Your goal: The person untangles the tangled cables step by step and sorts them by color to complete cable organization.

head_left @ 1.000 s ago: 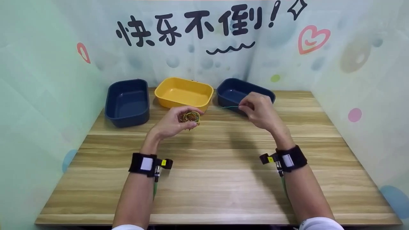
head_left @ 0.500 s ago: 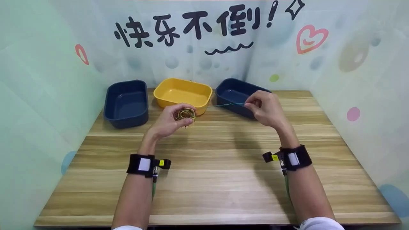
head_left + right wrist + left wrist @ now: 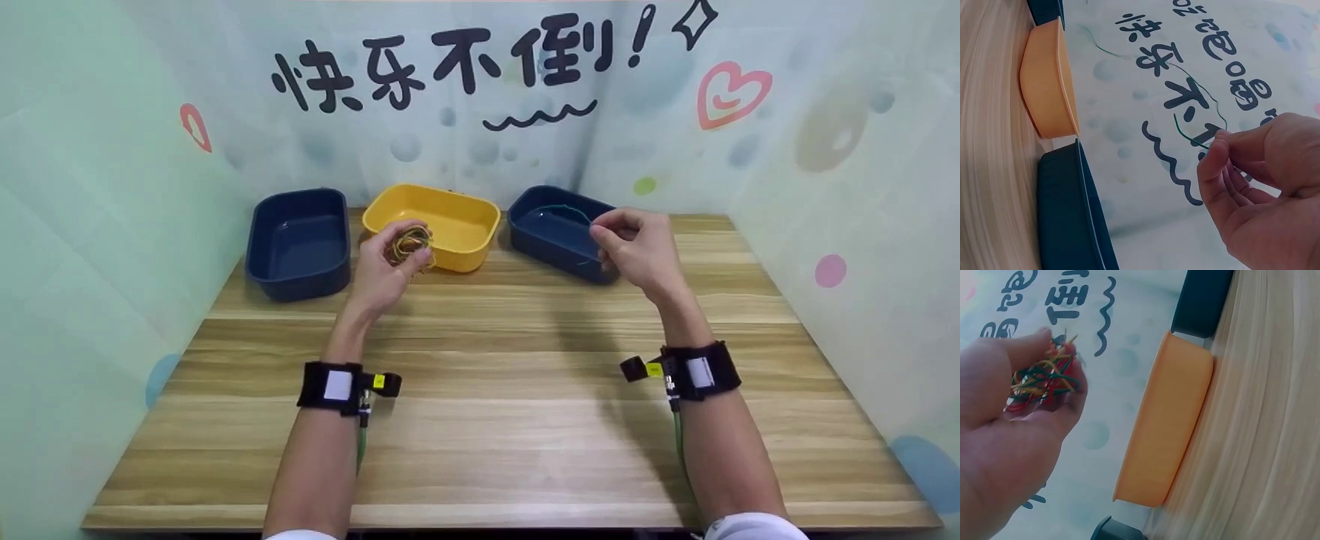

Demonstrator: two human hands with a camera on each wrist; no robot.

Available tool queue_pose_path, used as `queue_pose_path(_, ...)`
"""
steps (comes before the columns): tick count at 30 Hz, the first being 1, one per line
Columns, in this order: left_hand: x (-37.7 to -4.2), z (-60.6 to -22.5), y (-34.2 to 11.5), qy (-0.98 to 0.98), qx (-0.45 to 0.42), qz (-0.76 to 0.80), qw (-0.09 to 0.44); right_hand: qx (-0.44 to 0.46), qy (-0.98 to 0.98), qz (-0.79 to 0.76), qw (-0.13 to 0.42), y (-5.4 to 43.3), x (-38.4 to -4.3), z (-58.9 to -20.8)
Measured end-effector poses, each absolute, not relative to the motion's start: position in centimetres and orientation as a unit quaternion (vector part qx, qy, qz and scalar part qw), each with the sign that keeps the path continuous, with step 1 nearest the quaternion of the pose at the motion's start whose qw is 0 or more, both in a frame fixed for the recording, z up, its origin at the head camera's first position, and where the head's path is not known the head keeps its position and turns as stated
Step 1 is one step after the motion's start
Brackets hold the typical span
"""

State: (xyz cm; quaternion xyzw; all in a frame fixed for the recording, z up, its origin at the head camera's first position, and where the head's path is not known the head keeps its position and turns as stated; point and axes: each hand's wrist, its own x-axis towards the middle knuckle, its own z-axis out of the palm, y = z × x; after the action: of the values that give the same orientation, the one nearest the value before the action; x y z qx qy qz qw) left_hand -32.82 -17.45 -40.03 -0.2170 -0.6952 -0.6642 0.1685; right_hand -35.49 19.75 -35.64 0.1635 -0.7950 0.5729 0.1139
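My left hand [image 3: 381,266] holds a tangled bundle of thin coloured wires [image 3: 411,244], raised in front of the yellow bin [image 3: 474,261]. Red, green and yellow strands show between the curved fingers and thumb in the left wrist view. A single green wire [image 3: 1216,102] is pinched between the thumb and index finger of my right hand [image 3: 641,251]. That wire arcs leftward in a loose curve, with a short end hanging by the fingertips. The right hand is over the near right side of the right blue bin [image 3: 551,253], covering its right end.
Another dark blue bin [image 3: 300,281] stands at the back left of the wood-grain table [image 3: 480,435]. All the bins line up along a printed cloth backdrop [image 3: 420,150]. Each wrist wears a black strap with a small camera.
The green wire was stretched toward the bundle and now curves loose from the right hand. The left hand has moved left and away with the bundle; the right hand has shifted right.
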Motion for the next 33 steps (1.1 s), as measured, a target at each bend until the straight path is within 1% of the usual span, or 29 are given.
queue_pose_path(3,-33.0,-39.9,-17.9,-0.671,-0.193,-0.682,0.218,0.166,-0.762,0.614,0.120,18.8,-36.2,-36.3)
queue_pose_path(5,-33.1,-39.9,-18.2,-0.653,-0.179,-0.695,0.242,0.166,-0.739,0.641,0.123,17.7,-36.6,-36.7)
queue_pose_path(9,-33.1,-39.7,-18.7,-0.631,-0.156,-0.711,0.269,0.156,-0.704,0.682,0.121,14.8,-37.9,-37.3)
queue_pose_path(15,-33.0,-39.5,-18.8,-0.619,-0.137,-0.723,0.274,0.125,-0.698,0.698,0.104,9.8,-40.5,-37.9)
queue_pose_path(19,-33.1,-39.5,-18.7,-0.620,-0.138,-0.720,0.280,0.088,-0.748,0.650,0.096,6.6,-42.3,-38.4)
queue_pose_path(24,-32.8,-39.5,-18.3,-0.625,-0.135,-0.720,0.268,0.055,-0.849,0.511,0.122,3.8,-43.7,-39.4)
queue_pose_path(29,-32.8,-39.6,-18.0,-0.622,-0.150,-0.727,0.249,0.069,-0.884,0.435,0.157,2.2,-44.6,-40.5)
queue_pose_path(33,-33.0,-39.6,-17.9,-0.623,-0.169,-0.727,0.235,0.084,-0.902,0.392,0.161,1.6,-45.1,-41.2)
